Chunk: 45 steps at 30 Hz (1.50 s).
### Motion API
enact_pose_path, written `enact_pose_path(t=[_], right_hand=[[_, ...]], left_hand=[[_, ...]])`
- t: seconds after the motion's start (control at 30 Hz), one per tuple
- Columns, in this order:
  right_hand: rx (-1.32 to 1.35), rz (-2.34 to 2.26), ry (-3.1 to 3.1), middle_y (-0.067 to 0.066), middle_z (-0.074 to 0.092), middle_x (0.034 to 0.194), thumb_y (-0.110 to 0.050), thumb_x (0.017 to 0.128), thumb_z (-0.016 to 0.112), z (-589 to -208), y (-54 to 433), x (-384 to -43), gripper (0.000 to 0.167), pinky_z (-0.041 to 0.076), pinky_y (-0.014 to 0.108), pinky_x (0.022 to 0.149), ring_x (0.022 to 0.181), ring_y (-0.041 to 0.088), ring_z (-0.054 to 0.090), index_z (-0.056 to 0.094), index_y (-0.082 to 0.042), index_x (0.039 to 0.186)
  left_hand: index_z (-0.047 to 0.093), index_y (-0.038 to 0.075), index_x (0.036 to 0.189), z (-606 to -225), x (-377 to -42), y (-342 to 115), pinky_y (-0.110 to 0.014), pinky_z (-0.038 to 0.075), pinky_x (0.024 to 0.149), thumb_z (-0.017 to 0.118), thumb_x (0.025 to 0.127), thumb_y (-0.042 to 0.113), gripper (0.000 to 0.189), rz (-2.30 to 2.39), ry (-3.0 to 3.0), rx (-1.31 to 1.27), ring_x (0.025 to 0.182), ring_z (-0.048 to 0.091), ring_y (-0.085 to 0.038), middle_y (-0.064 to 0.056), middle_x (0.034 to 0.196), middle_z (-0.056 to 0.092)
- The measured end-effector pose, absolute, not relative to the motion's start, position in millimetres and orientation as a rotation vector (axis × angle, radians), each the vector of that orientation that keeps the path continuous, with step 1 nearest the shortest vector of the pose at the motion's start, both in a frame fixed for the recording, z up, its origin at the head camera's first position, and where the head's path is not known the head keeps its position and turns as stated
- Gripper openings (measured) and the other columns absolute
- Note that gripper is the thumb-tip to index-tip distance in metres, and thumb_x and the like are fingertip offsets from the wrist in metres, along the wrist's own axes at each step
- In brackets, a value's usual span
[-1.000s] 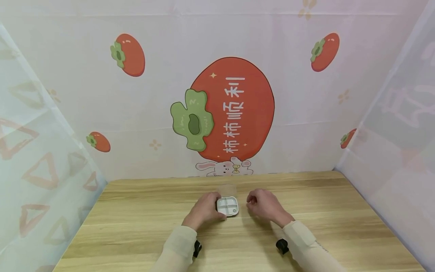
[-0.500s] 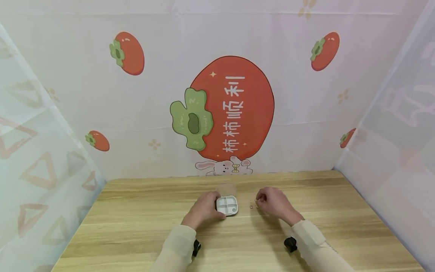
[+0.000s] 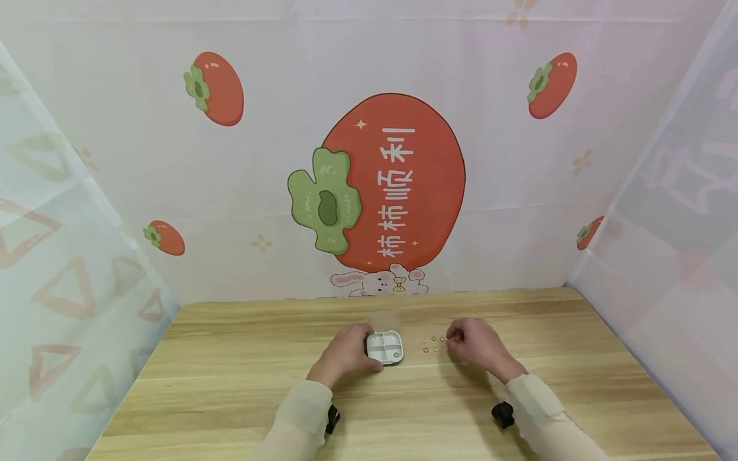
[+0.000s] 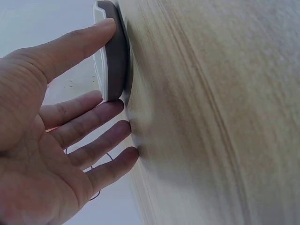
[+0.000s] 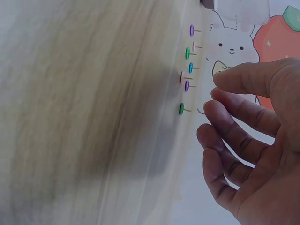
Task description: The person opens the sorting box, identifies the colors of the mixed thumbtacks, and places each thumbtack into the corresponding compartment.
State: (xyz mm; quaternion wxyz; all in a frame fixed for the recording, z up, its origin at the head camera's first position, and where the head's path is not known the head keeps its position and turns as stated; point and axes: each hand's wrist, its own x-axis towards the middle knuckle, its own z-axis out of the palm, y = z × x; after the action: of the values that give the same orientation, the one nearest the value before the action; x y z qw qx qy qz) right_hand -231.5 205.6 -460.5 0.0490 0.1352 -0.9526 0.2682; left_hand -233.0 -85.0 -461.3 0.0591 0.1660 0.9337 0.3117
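Observation:
In the head view my left hand (image 3: 346, 351) grips the side of a small white box (image 3: 377, 354) with four compartments, which sits open on the table. The left wrist view has the thumb and fingertips on the box's dark side wall (image 4: 117, 61). A small round item (image 3: 396, 355) lies in its near right compartment. My right hand (image 3: 477, 346) is over the right end of a group of thumbtacks (image 3: 425, 350). They lie on their heads, points up, in purple, green (image 5: 182, 108), blue and pink. Between its loosely curled fingers I see nothing held.
The box's clear lid (image 3: 383, 319) is folded back behind it. All this lies on a wooden table (image 3: 242, 384), with a printed cloth backdrop (image 3: 259, 160) behind and cloth at both sides.
My right hand has moved right, away from the box, and the thumbtacks it covered have come into view. The left hand and the box have stayed in place.

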Motion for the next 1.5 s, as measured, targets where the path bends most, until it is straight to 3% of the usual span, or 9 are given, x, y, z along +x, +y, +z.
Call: enact_pose_path(t=[1.5], right_hand=[[0.423,0.779,-2.945,-0.008,0.057,0.069,0.000,0.083,0.075,-478,204,-234,0.015,0.045,0.032,0.063,0.064,0.010,0.050,0.073,-0.014,0.077]], left_hand=[[0.064,0.000,0.117,-460,-234,-85,-0.044,0.050,0.088,0.096,0.069,0.021,0.061,0.925,2.814,0.451,0.090,0.055,-0.021,-0.008,0.104,0.064]])
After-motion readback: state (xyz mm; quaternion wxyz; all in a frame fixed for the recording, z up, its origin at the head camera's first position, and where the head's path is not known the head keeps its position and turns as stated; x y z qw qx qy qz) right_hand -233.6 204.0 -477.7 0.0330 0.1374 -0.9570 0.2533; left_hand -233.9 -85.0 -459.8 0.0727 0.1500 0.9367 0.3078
